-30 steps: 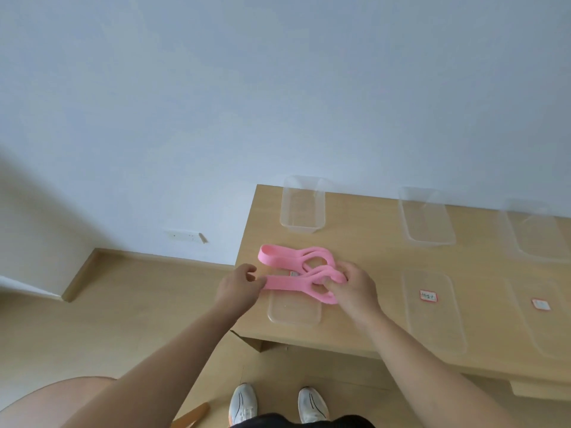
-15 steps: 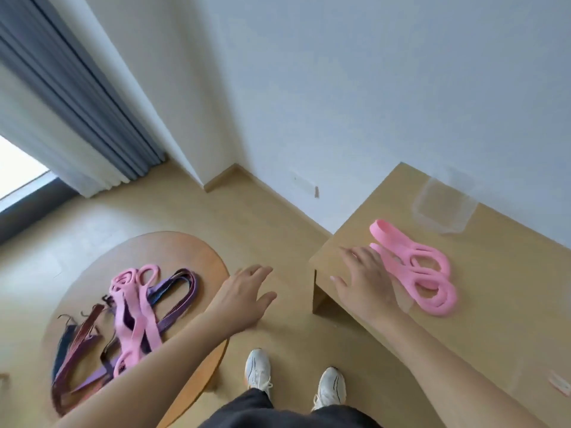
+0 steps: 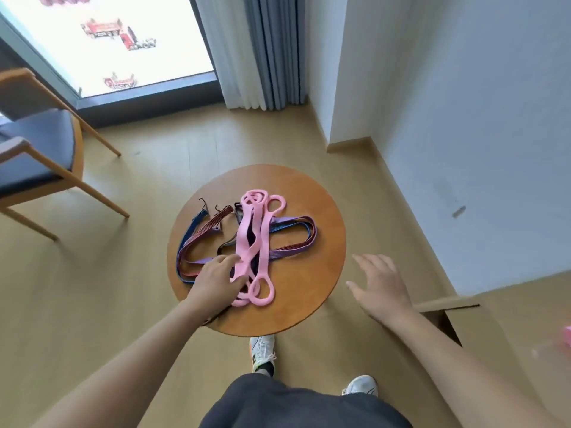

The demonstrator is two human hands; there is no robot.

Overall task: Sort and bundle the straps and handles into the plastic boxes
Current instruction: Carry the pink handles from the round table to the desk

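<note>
Much remains: pink handles (image 3: 242,242) and dark straps (image 3: 197,235) lie heaped on the desk (image 3: 309,288). My left hand (image 3: 216,282) touches the handles, fingers loose; my right hand (image 3: 380,285) is spread, empty.

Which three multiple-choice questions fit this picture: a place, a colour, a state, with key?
1. Where do the straps lie? A. round wooden table B. chair C. floor
2. What colour are the loop-ended bands on top? A. green B. pink C. yellow
3. How is the right hand? A. gripping a strap B. fisted C. open, empty
1 A: they lie on the tabletop. 2 B: plainly pink. 3 C: fingers spread, beside the table.
</note>
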